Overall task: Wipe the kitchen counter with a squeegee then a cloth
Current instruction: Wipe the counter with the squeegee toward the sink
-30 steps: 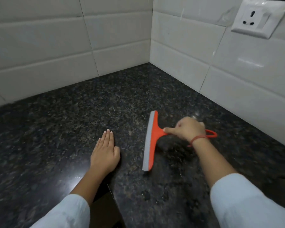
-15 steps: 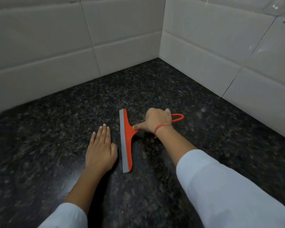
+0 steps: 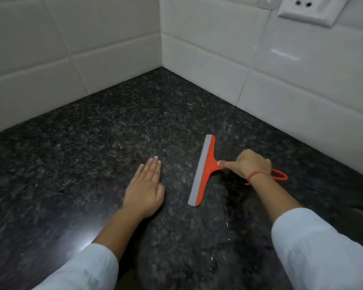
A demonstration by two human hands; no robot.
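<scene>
The orange squeegee (image 3: 203, 171) lies blade-down on the dark speckled counter (image 3: 113, 132), right of centre; the right hand (image 3: 249, 165) grips its handle, forefinger stretched along the neck; the left hand (image 3: 146, 188) rests flat beside it, fingers straight and together; white tiles (image 3: 105, 38) meet in the corner behind; a socket plate (image 3: 308, 9) sits upper right.

squeegee (image 3: 203, 170) on counter (image 3: 92, 164) | right of left hand (image 3: 144, 191) | wall socket (image 3: 310, 9) behind

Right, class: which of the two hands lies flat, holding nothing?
The left hand, palm down on the counter with fingers straight; the right hand grips the orange squeegee by its handle.
</scene>
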